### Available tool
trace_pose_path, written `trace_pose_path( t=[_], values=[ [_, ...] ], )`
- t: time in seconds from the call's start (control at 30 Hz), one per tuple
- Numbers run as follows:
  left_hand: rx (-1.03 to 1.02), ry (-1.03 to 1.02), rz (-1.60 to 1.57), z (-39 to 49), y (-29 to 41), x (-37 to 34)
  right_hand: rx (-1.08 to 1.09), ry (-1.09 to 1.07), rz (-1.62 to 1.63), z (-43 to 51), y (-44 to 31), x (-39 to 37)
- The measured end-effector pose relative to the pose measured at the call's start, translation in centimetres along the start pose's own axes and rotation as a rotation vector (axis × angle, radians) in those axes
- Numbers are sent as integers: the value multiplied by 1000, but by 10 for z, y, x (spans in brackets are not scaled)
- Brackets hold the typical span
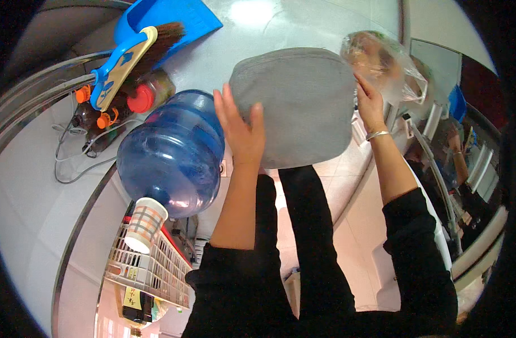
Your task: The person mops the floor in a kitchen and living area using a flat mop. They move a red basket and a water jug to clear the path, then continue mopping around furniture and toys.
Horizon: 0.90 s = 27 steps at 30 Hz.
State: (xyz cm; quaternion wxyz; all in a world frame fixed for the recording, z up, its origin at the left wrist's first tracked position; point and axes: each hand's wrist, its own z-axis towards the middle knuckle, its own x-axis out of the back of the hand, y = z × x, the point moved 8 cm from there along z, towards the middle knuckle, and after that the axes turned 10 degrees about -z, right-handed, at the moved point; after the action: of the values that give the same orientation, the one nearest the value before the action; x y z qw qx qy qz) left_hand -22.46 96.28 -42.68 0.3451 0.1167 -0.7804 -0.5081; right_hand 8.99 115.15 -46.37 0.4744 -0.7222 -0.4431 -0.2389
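Note:
A grey fabric-covered pad [293, 107], with rounded corners, is in front of me. My right hand [369, 103] grips its right edge, and a bracelet circles that wrist. At the opposite edge is my left hand [241, 131], its fingers straight and spread and its thumb over the fabric. Just left of that hand lies a large blue plastic water bottle [173, 152], its neck pointing toward me. A checked paper cup [146, 225] covers the neck.
A blue dustpan [198, 25] and a brush [129, 69] are at the upper left, beside a red-lidded jar [141, 98] and dark bottles with orange caps [107, 120]. Below sits a white plastic basket [152, 264]. A clear plastic bag [380, 67] lies at the upper right.

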Motion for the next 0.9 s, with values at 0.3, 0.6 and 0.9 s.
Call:
trace_pose_path(
  t=[0.3,0.6,0.9],
  values=[
    [298,-400,219,31,-1,-19,179,-282,-232,-4,-85,-23],
    [-551,-258,712,52,69,-63,105,-629,63,74,-67,-13],
    [-580,-211,807,47,55,-88,-43,-485,461,84,-10,-84]
  ],
)
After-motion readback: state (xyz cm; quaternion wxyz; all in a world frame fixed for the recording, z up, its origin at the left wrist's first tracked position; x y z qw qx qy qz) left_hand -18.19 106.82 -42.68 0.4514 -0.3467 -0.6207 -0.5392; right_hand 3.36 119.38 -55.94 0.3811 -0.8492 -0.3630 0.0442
